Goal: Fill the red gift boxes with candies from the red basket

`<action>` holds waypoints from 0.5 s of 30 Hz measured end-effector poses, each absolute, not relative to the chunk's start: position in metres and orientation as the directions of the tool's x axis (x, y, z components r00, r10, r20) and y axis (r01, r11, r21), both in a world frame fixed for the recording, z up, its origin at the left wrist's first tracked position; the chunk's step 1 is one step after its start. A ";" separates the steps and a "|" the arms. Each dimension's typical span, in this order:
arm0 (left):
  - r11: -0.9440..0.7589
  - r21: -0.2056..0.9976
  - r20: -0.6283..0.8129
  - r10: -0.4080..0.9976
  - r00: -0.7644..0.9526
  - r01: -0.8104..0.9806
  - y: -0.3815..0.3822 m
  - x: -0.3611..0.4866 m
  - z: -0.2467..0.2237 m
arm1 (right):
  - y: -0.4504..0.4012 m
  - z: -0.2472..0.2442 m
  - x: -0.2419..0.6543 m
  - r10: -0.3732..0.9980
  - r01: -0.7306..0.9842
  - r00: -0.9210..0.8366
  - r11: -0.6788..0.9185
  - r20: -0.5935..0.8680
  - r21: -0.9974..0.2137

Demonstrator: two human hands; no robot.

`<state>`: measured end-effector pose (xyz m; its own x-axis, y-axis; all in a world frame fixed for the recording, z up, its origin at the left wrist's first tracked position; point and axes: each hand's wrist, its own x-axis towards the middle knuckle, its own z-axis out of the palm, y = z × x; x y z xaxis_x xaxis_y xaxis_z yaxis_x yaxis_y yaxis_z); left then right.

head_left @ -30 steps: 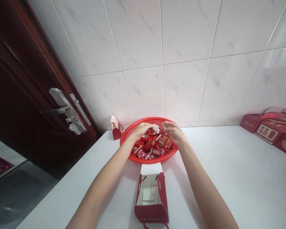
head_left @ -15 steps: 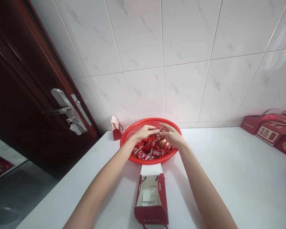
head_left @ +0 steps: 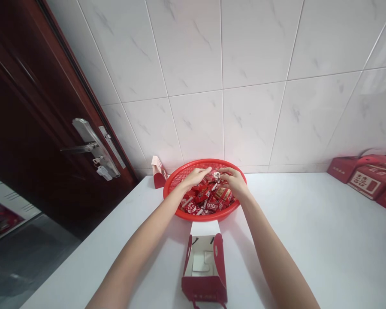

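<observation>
Both hands are over a red plastic basket (head_left: pixel 202 218) heaped with red wrapped candies (head_left: pixel 209 199). My left hand (head_left: pixel 194 178) reaches in from the left, its fingers stretched out over the pile and nothing seen in them. From the right, my right hand (head_left: pixel 234 183) has its fingers bent around the edge of a red candy with a white emblem (head_left: pixel 216 175), lifted between the hands near the far side. In front of the basket stands an open dark red gift box (head_left: pixel 204 285); its white inside shows only folded bottom flaps, and its back flap points to the basket.
A small pink and red box (head_left: pixel 159 172) stands left of the basket by the tiled wall (head_left: pixel 196 124). Several red gift boxes (head_left: pixel 366 178) are at the right end of the white table (head_left: pixel 292 214). A dark wooden door (head_left: pixel 45 107) is at the left.
The right fingers have curled inward, and a candy with a white emblem now shows between the hands. My left hand has barely moved. The view has shifted slightly.
</observation>
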<state>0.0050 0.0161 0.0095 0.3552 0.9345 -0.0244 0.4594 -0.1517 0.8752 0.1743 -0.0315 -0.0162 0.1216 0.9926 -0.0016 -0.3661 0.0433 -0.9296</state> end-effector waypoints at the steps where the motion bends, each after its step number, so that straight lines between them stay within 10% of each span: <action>1: -0.133 0.868 -0.047 0.938 0.344 0.479 0.019 0.004 0.008 | -0.031 -0.016 0.174 0.991 -0.382 0.133 0.041 -0.011 -0.923; 15: -0.448 0.488 -0.249 0.751 0.611 0.749 0.035 0.009 -0.022 | -0.023 -0.013 0.181 0.987 -0.635 0.070 -0.066 -0.142 -0.770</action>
